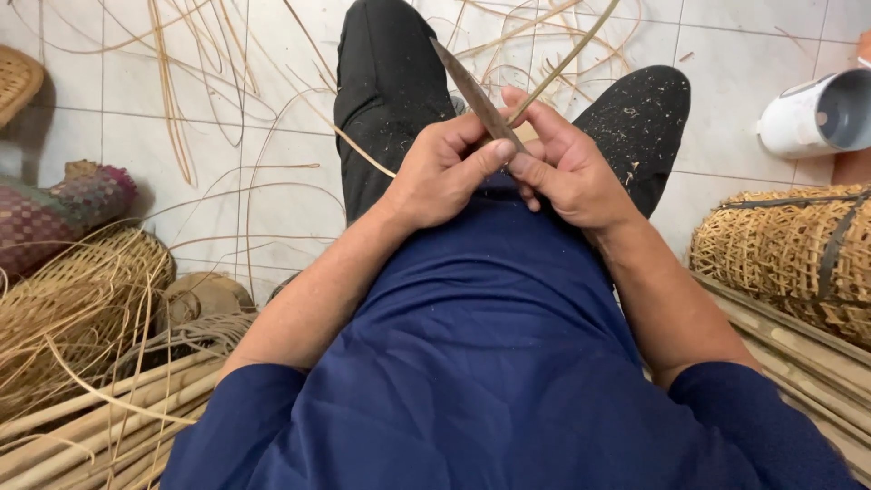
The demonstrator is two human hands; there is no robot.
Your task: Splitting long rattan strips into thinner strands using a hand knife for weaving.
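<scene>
Above your lap, your left hand (440, 172) grips the knife (476, 95), your right hand's (567, 168) fingers pinch a cane strip (567, 59). Woven basket (789, 259) right, bamboo poles (100, 426) near left; the handle is hidden.

Bare tiled floor (272, 172) lay open ahead-left of the grips, cane strips (172, 100) strewn there, woven basket (789, 254) crowded the right, bamboo poles (100, 417) blocked the lower left
</scene>
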